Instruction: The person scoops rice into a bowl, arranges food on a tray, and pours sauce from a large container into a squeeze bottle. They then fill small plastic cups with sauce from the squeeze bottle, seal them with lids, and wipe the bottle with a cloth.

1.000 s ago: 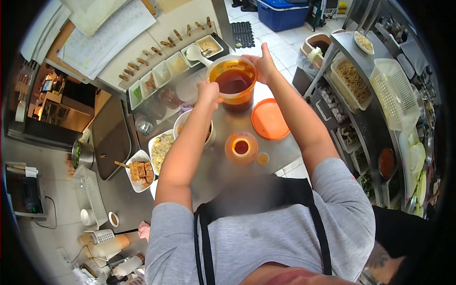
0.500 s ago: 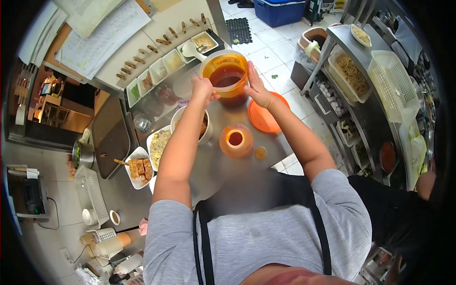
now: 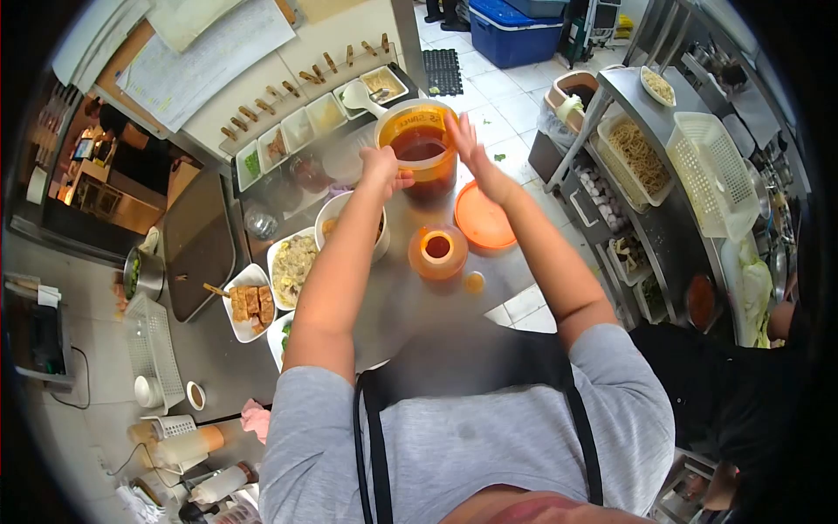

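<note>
A large translucent tub of dark red sauce stands on the steel counter, with orange-stained walls and writing inside its rim. At its near left rim my left hand is closed, fingers curled against the edge. My right hand is open beside the tub's right side, fingers stretched upward. Closer to me is a squat orange-tinted bottle with an open neck and red sauce inside. An orange lid lies to the right, and a small amber cap sits beside the bottle. A white scoop shows behind the tub's rim.
To the left are a white bowl, a dish of pale chopped food and a dish of browned pieces. Ingredient trays line the back. Shelves with a noodle bin stand right, a person in black nearby.
My right hand's fingers have come off the tub's right side and spread upward. My left hand stays at the rim. The whole view has shifted slightly.
</note>
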Demonstrator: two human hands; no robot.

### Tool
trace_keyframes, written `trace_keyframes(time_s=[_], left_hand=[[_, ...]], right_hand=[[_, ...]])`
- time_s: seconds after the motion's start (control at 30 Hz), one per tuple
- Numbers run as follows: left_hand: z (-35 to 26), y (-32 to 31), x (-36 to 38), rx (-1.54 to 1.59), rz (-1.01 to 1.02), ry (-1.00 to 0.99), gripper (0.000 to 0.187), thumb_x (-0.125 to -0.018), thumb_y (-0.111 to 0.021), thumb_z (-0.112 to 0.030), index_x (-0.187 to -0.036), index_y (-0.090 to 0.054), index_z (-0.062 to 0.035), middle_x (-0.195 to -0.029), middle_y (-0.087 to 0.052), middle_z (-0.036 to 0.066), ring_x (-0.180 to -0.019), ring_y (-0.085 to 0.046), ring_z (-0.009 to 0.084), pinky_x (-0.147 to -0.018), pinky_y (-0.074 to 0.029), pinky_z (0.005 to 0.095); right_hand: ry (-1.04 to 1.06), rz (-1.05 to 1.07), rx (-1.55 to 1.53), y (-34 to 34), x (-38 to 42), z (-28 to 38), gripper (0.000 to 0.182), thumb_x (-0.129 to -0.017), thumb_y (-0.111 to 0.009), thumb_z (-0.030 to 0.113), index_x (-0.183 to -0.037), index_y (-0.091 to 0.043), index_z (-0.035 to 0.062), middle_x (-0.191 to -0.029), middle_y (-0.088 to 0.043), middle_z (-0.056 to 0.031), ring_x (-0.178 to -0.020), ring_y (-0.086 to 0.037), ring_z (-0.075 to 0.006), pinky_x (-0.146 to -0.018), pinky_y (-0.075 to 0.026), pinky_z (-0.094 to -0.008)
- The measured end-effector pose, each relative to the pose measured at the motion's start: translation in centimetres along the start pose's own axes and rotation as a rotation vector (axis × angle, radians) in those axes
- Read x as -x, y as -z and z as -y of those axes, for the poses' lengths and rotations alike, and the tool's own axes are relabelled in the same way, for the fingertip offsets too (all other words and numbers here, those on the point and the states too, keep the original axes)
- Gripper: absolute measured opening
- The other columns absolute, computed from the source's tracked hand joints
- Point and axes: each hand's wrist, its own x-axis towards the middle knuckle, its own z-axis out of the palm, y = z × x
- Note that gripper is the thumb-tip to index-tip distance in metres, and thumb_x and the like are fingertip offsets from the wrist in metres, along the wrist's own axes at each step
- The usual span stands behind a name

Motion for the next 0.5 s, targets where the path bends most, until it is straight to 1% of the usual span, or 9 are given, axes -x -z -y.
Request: trace_keyframes(time_s=[0.03,0.13,0.23,0.27,0.37,0.4,0.5], left_hand=[[0.0,0.0,-0.1,0.005,0.011,0.002,0.03,-0.084,-0.031,-0.014,-0.11,-0.021,-0.0008,-0.092,-0.047,0.022,-0.057,-0.055,0.0246,-0.049,-0.052,0.0363],[0.1,-0.1,0.3,0.012,0.011,0.001,0.031,-0.085,-0.03,-0.015,-0.11,-0.019,-0.0005,-0.094,-0.046,0.023,-0.058,-0.056,0.026,-0.049,-0.052,0.0361],[-0.2,-0.1,0.1,0.022,-0.01,-0.015,0.032,-0.085,-0.029,-0.015,-0.111,-0.017,-0.0005,-0.096,-0.045,0.023,-0.058,-0.056,0.0263,-0.049,-0.052,0.0361],[-0.2,-0.2,0.2,0.029,-0.016,-0.013,0.032,-0.085,-0.029,-0.015,-0.111,-0.016,-0.0005,-0.096,-0.045,0.023,-0.058,-0.056,0.0263,-0.049,-0.052,0.0361],[-0.3,-0.3,0.6,0.034,-0.013,-0.004,0.033,-0.085,-0.029,-0.014,-0.112,-0.015,-0.0003,-0.096,-0.045,0.023,-0.057,-0.056,0.0259,-0.049,-0.052,0.0363],[-0.2,-0.3,0.5,0.04,-0.011,-0.005,0.033,-0.085,-0.028,-0.014,-0.112,-0.015,-0.0005,-0.096,-0.045,0.023,-0.057,-0.056,0.0257,-0.048,-0.052,0.036],[0.0,-0.2,0.2,0.04,-0.009,-0.02,0.033,-0.085,-0.028,-0.013,-0.112,-0.015,-0.001,-0.096,-0.045,0.023,-0.056,-0.056,0.025,-0.047,-0.052,0.0351]], right_hand=[[0.001,0.011,-0.033,0.3,-0.5,0.4,0.075,-0.077,-0.034,0.059,-0.136,-0.008,0.0196,-0.139,0.006,-0.0218,-0.125,0.008,-0.0455,-0.095,0.001,-0.0592],[0.009,-0.056,0.828,0.1,-3.4,-1.1,0.08,-0.072,-0.037,0.065,-0.135,-0.017,0.0192,-0.139,-0.001,-0.0201,-0.127,0.004,-0.0426,-0.096,0.0,-0.0592],[0.237,0.117,1.239,1.8,-2.6,1.0,0.083,-0.069,-0.038,0.068,-0.135,-0.019,0.0211,-0.14,-0.005,-0.0167,-0.128,0.001,-0.0377,-0.097,0.002,-0.0583],[0.33,0.122,1.224,2.4,-2.2,1.3,0.088,-0.064,-0.043,0.069,-0.133,-0.023,0.0193,-0.141,-0.008,-0.0133,-0.129,-0.001,-0.0352,-0.098,0.0,-0.0565],[0.323,0.254,1.43,3.3,-0.6,2.9,0.088,-0.064,-0.05,0.065,-0.134,-0.023,0.0185,-0.141,-0.009,-0.0119,-0.129,-0.001,-0.034,-0.099,0.0,-0.0545],[0.287,0.283,1.482,3.4,0.0,3.7,0.09,-0.062,-0.055,0.06,-0.134,-0.022,0.0173,-0.141,-0.008,-0.0103,-0.129,-0.002,-0.0323,-0.1,-0.001,-0.0532],[0.208,0.277,1.614,3.2,1.6,2.3,0.089,-0.061,-0.061,0.054,-0.134,-0.02,0.0232,-0.141,-0.006,-0.0092,-0.13,-0.002,-0.0315,-0.1,-0.002,-0.0531]])
